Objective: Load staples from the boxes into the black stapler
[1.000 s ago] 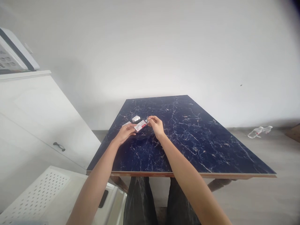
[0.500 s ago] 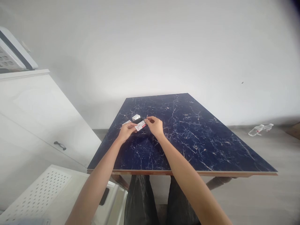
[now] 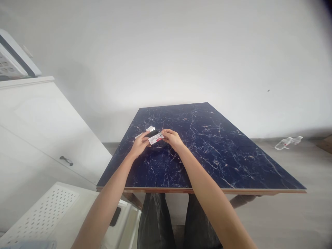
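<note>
- My left hand [image 3: 140, 144] is curled narrow, thumb and fingertips closed on the near-left end of the small white box [image 3: 156, 139].
- My right hand [image 3: 172, 137] pinches the far-right end of the same box. Fingers are bunched and the palm faces down.
- The box hangs between both hands, just above the table [image 3: 220, 155], over its far-left part. It has a red mark on the face, lettering too small to read.
- Judgement: it looks like thin card, so light and fairly stiff along its edges, but the broad faces would dent under a hard squeeze. Best held by the short ends or the long edges, with light pressure. The surface seems smooth and could slip from dry fingertips.
- A dark object [image 3: 153, 132] sits just behind the box. I cannot tell what it is, or whether it touches the box.
- A second small box [image 3: 150, 128] lies on the table just beyond that, and a flat white piece [image 3: 138, 135] lies by my left fingers.
- Further out, a white cabinet [image 3: 38, 131] stands to the left and a plastic bottle [image 3: 287, 142] lies on the floor to the far right.
</note>
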`<state>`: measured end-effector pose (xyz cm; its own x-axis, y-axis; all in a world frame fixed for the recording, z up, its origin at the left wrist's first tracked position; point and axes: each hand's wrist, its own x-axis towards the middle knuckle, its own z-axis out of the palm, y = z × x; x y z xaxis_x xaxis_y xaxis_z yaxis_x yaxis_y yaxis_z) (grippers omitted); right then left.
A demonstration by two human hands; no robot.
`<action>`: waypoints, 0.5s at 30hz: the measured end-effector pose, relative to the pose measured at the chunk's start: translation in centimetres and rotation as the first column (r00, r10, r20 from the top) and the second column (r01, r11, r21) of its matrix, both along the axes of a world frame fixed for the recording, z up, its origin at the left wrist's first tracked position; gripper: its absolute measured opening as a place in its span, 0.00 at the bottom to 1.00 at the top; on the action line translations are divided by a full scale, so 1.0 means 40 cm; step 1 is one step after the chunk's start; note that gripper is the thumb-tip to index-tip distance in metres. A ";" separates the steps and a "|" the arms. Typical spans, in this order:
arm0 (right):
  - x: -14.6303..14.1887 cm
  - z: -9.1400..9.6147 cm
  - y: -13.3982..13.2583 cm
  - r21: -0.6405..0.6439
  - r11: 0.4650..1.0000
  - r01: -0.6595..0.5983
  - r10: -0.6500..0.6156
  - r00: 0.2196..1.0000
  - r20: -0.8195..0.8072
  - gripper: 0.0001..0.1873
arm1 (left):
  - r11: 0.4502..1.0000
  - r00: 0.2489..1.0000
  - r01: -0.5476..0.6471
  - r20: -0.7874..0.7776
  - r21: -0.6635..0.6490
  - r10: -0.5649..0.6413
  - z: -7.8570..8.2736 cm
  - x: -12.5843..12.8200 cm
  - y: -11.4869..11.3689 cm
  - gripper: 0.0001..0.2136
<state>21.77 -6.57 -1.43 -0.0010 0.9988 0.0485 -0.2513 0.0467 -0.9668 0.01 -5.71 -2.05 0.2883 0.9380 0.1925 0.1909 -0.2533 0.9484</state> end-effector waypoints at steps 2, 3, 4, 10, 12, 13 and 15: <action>0.006 0.001 0.000 0.114 0.992 0.062 -0.087 0.970 0.228 0.08 | 1.000 1.000 -0.005 0.008 0.003 0.005 -0.005 0.000 0.004 0.23; 0.006 0.000 0.000 0.177 0.980 0.089 -0.145 0.930 0.337 0.07 | 1.000 1.000 -0.013 0.026 0.004 0.012 -0.007 0.000 0.006 0.20; 0.006 -0.002 0.001 0.226 0.969 0.103 -0.192 0.888 0.418 0.06 | 1.000 0.998 -0.022 0.052 0.001 0.022 -0.008 0.000 0.008 0.19; -0.017 -0.023 0.009 0.185 0.982 0.025 -0.104 0.896 0.432 0.05 | 0.990 0.976 0.039 0.218 -0.136 -0.008 -0.009 0.002 0.009 0.14; -0.019 -0.027 0.011 0.202 0.978 0.058 -0.144 0.883 0.447 0.04 | 0.984 0.966 0.040 0.257 -0.172 0.006 -0.008 0.002 0.010 0.12; -0.017 -0.029 0.013 0.223 0.971 0.087 -0.184 0.867 0.464 0.04 | 0.982 0.962 0.024 0.272 -0.187 0.028 -0.007 0.002 0.011 0.12; -0.010 -0.029 0.017 0.274 0.951 0.147 -0.267 0.836 0.479 0.03 | 0.977 0.952 -0.012 0.295 -0.212 0.075 -0.005 0.000 0.014 0.12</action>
